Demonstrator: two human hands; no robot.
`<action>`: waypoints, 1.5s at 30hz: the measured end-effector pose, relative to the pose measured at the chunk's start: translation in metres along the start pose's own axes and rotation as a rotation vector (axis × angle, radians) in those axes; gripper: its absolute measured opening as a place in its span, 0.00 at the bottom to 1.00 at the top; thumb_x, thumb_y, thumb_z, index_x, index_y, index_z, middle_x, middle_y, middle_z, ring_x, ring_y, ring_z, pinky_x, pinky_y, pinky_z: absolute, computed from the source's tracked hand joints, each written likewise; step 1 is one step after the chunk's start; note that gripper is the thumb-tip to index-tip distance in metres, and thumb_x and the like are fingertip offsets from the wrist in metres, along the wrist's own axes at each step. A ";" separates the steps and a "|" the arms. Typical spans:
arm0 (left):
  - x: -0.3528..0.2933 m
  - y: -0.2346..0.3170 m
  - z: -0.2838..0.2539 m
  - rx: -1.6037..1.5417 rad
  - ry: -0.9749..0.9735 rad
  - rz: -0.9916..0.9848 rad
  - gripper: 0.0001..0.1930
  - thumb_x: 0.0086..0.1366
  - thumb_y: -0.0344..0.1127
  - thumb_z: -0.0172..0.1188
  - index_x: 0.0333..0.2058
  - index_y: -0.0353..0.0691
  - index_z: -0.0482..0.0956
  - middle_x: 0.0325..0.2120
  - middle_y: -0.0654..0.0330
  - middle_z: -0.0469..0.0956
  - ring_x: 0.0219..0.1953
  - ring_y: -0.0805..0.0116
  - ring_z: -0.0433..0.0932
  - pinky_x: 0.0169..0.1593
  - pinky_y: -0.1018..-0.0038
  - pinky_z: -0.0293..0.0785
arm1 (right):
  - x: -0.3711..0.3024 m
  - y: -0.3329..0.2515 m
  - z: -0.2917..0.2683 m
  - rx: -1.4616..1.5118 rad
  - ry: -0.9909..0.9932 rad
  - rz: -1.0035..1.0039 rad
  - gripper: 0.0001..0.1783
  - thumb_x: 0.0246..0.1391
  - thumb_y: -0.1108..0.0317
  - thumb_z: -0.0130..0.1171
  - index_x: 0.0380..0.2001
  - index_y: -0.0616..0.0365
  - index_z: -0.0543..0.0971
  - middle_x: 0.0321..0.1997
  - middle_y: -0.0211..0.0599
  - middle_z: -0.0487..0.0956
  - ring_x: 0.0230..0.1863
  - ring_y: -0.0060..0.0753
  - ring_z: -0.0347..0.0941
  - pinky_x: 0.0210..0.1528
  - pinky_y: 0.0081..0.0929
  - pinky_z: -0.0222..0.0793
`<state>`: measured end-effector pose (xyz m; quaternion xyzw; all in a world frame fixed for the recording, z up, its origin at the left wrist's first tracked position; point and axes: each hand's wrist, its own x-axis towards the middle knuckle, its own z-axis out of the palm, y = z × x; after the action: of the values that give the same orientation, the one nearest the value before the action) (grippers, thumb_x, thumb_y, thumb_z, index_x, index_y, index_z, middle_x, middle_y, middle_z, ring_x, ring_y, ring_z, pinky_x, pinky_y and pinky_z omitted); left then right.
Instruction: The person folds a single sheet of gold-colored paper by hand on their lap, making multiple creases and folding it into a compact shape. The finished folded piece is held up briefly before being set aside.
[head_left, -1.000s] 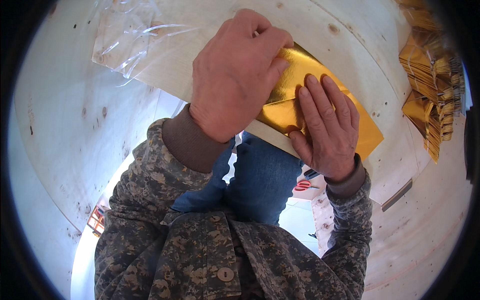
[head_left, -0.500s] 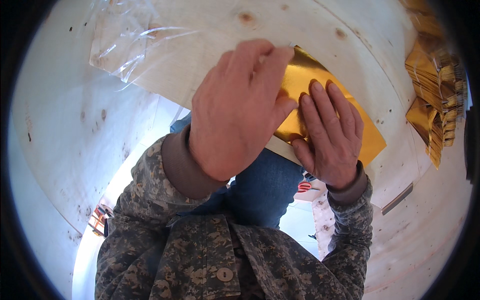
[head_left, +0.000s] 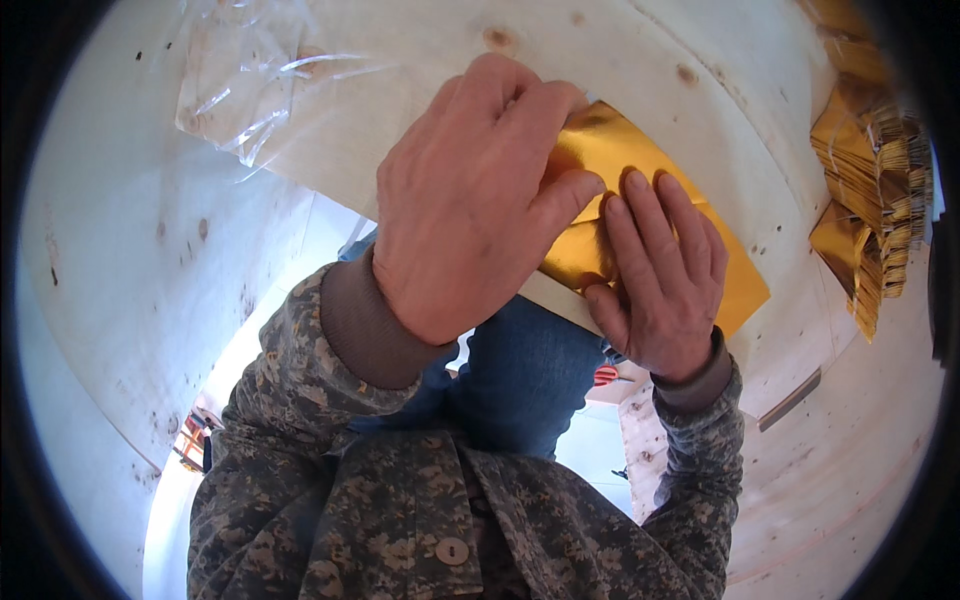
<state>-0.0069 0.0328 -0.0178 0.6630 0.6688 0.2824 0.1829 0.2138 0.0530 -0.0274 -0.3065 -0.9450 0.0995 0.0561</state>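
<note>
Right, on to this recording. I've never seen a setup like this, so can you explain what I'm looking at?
There is no machine here, just a person's two bare hands. The view comes from a fisheye camera worn on the head, looking down, so straight edges bend; left in the picture is the person's left. A shiny gold sheet lies on a pale wooden surface. The right hand rests on it, fingers extended. The left hand is over its other end; whether it grips the sheet is hidden. Clear plastic lies at upper left, and pleated gold pieces at far right.
</note>
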 end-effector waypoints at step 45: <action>0.006 -0.009 0.000 -0.037 -0.008 -0.008 0.18 0.53 0.32 0.73 0.44 0.41 0.81 0.40 0.57 0.78 0.40 0.61 0.80 0.41 0.70 0.78 | -0.001 0.001 0.001 0.009 -0.028 0.027 0.29 0.66 0.46 0.48 0.62 0.50 0.76 0.69 0.40 0.72 0.72 0.47 0.63 0.69 0.42 0.57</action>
<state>-0.0140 0.0394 -0.0224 0.6580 0.6654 0.2913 0.1987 0.2148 0.0529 -0.0287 -0.3174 -0.9411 0.1088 0.0429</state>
